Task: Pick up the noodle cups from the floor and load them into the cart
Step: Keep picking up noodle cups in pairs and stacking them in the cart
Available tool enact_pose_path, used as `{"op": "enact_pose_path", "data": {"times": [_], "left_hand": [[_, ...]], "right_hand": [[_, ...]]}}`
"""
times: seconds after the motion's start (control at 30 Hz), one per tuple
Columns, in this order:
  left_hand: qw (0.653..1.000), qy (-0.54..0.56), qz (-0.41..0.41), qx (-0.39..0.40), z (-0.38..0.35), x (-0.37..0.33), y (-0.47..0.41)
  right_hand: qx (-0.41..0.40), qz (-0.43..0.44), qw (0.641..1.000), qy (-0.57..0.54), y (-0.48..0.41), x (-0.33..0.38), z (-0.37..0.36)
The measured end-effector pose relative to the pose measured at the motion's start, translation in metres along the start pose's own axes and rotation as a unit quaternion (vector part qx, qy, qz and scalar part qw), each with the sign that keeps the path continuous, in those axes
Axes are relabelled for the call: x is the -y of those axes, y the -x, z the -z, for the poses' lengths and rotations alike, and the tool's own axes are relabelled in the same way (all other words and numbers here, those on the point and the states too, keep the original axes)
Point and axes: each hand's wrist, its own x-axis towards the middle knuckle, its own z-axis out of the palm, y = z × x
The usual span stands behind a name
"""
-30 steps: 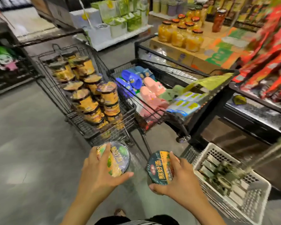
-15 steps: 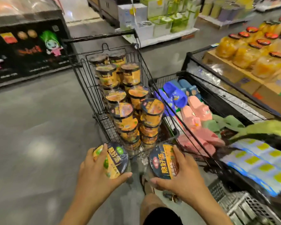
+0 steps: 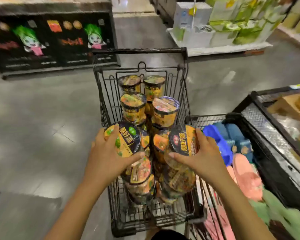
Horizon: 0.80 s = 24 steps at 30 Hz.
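A black wire cart (image 3: 140,56) stands in front of me, holding several stacked yellow and black noodle cups (image 3: 164,110). My left hand (image 3: 106,156) grips a noodle cup with a green and yellow lid (image 3: 126,141) over the cart's near left part. My right hand (image 3: 201,156) grips another noodle cup with a dark lid and yellow writing (image 3: 184,141) over the near right part. Both held cups hover just above the stacked cups, lids tilted toward me.
A wire bin with blue, pink and green slippers (image 3: 244,175) sits right beside the cart. A black display stand with cartoon prints (image 3: 50,42) is at the back left, a pallet of white and green boxes (image 3: 220,28) at the back right. Grey floor (image 3: 33,127) lies to the left.
The view has swung so the cart is now straight ahead and close. Both hands have moved forward and up with their cups, from in front of the cart to over its basket.
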Motion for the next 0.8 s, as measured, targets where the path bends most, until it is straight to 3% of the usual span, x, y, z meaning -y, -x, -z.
{"op": "enact_pose_path", "data": {"times": [0.3, 0.4, 0.5, 0.8], "left_hand": [[0.997, -0.076, 0.012, -0.002, -0.045, -0.015, -0.093], [0.993, -0.112, 0.026, 0.029, -0.068, -0.005, -0.100], [0.986, -0.165, 0.018, 0.021, -0.082, 0.001, -0.099], [0.982, -0.184, 0.015, 0.044, -0.075, -0.007, -0.100]], "right_hand": [[0.065, 0.050, 0.992, 0.095, -0.097, 0.021, -0.026], [0.097, 0.021, 0.988, 0.115, -0.100, 0.008, -0.050], [0.078, 0.019, 0.989, 0.122, -0.099, -0.001, -0.061], [0.101, 0.017, 0.980, 0.172, -0.101, 0.010, -0.052]]}}
